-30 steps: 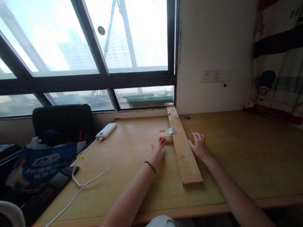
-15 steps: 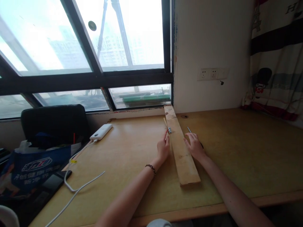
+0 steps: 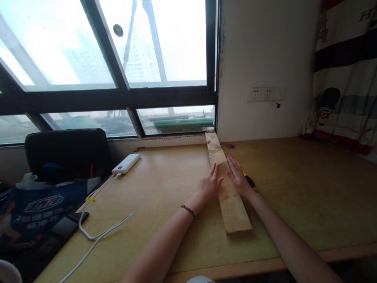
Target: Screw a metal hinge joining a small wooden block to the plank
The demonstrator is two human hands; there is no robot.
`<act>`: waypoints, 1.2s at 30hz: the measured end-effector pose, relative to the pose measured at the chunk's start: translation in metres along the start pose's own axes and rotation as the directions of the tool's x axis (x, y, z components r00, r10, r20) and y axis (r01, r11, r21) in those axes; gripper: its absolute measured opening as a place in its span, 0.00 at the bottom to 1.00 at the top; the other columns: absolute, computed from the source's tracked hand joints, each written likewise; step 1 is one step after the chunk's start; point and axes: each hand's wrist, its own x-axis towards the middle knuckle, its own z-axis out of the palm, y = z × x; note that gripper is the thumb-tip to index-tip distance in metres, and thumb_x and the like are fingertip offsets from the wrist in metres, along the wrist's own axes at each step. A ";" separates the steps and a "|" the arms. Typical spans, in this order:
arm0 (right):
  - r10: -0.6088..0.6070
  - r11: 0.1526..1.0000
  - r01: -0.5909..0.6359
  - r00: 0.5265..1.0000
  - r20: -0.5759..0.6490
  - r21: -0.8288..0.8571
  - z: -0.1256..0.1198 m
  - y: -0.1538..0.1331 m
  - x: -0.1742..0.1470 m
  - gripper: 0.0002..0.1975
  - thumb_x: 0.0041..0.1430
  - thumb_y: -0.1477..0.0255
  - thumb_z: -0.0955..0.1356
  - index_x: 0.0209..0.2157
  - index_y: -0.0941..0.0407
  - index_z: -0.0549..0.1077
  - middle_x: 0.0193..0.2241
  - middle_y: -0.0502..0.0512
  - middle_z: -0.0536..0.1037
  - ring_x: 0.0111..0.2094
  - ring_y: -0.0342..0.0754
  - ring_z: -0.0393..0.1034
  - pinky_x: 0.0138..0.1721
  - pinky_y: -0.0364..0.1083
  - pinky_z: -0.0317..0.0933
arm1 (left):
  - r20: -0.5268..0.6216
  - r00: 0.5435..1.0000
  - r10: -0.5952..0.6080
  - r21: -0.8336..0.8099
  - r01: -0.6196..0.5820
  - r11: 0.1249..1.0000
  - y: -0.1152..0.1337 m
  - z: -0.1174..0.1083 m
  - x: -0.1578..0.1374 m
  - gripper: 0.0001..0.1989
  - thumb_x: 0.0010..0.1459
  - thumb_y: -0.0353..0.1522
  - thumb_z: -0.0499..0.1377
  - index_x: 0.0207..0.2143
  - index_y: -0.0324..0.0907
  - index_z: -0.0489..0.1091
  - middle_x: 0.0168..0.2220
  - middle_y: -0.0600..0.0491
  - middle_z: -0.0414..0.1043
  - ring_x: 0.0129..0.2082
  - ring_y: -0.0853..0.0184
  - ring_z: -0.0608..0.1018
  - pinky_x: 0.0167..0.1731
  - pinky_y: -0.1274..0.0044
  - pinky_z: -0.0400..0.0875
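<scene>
A long wooden board (image 3: 235,212) runs away from me toward the window, with a seam across it; its far section (image 3: 214,147) meets the sill. My left hand (image 3: 207,183) reaches over the left edge by the seam, fingers stretched out and touching the wood. Against the right edge lies my right hand (image 3: 238,179), fingers extended and apart from any grip. Beside its outer side shows the yellow and black handle (image 3: 249,181) of a tool that looks like a screwdriver, its shaft hidden. A tiny thin item (image 3: 210,160) pokes out left of the seam; its kind is unclear.
A white power bank (image 3: 126,164) with a white cable (image 3: 100,236) lies on the table (image 3: 165,177) at the left. Beyond that edge are a black chair (image 3: 67,149) and a blue bag (image 3: 38,208). Wall sockets (image 3: 262,94) and a curtain (image 3: 344,86) are at the right.
My left hand has moved rightward onto the board, and the small metal piece at its fingertips no longer shows. My right fingers have straightened along the board edge; the tool's shaft is now covered.
</scene>
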 end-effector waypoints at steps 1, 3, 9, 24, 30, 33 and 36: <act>-0.021 1.000 0.021 1.000 0.013 -0.019 0.001 -0.001 0.004 0.26 0.60 0.62 0.54 0.59 0.51 0.46 0.60 0.52 0.49 0.60 0.48 0.40 0.58 0.55 0.41 | -0.004 1.000 0.007 -0.015 -0.007 1.000 -0.001 0.000 -0.001 0.29 0.59 0.43 0.37 0.60 0.39 0.42 0.60 0.42 0.43 0.42 0.61 0.73 0.31 0.76 0.70; -0.037 0.998 0.039 0.999 0.035 -0.042 0.003 -0.003 0.009 0.26 0.60 0.62 0.54 0.58 0.51 0.48 0.59 0.53 0.51 0.59 0.48 0.42 0.57 0.54 0.43 | -0.005 1.000 0.014 -0.050 -0.015 0.999 -0.003 0.000 -0.002 0.28 0.59 0.42 0.38 0.60 0.40 0.41 0.60 0.43 0.43 0.44 0.62 0.72 0.33 0.76 0.70; -0.005 1.000 0.005 0.999 0.039 -0.006 0.009 -0.001 0.010 0.25 0.60 0.63 0.54 0.57 0.55 0.51 0.58 0.56 0.53 0.58 0.48 0.46 0.56 0.52 0.46 | -0.028 0.999 0.015 -0.174 -0.020 0.985 -0.006 -0.001 -0.006 0.26 0.60 0.39 0.40 0.60 0.44 0.41 0.60 0.46 0.44 0.48 0.64 0.69 0.39 0.76 0.68; -0.121 0.963 0.056 0.964 0.236 0.264 0.006 -0.038 0.020 0.28 0.60 0.69 0.54 0.60 0.53 0.37 0.55 0.56 0.59 0.57 0.45 0.51 0.54 0.51 0.51 | -0.089 0.940 -0.330 -0.777 0.142 0.613 -0.011 0.007 -0.004 0.29 0.56 0.35 0.50 0.58 0.43 0.43 0.54 0.41 0.58 0.22 0.75 0.72 0.25 0.79 0.69; -0.096 0.994 0.108 0.960 0.265 -0.030 0.023 -0.031 0.015 0.26 0.58 0.65 0.57 0.57 0.57 0.52 0.57 0.60 0.56 0.58 0.50 0.49 0.57 0.55 0.45 | 0.028 0.824 -0.566 -0.955 0.190 0.229 -0.026 0.018 0.003 0.19 0.55 0.36 0.50 0.49 0.39 0.54 0.46 0.43 0.65 0.14 0.80 0.67 0.15 0.83 0.65; -0.066 0.992 0.091 0.963 0.261 -0.084 0.027 -0.029 0.014 0.27 0.56 0.62 0.58 0.56 0.58 0.54 0.57 0.62 0.56 0.58 0.52 0.48 0.56 0.56 0.46 | 0.049 0.797 -0.602 -0.965 0.193 0.176 -0.028 0.020 0.004 0.19 0.54 0.35 0.51 0.48 0.38 0.54 0.46 0.42 0.65 0.14 0.80 0.68 0.15 0.82 0.66; -0.057 0.992 0.084 0.964 0.258 -0.096 0.027 -0.030 0.014 0.27 0.56 0.61 0.58 0.55 0.58 0.54 0.56 0.63 0.57 0.57 0.52 0.50 0.55 0.56 0.46 | 0.022 0.812 -0.584 -0.963 0.175 0.206 -0.023 0.016 0.002 0.22 0.53 0.34 0.51 0.51 0.40 0.52 0.49 0.42 0.63 0.15 0.79 0.68 0.16 0.82 0.67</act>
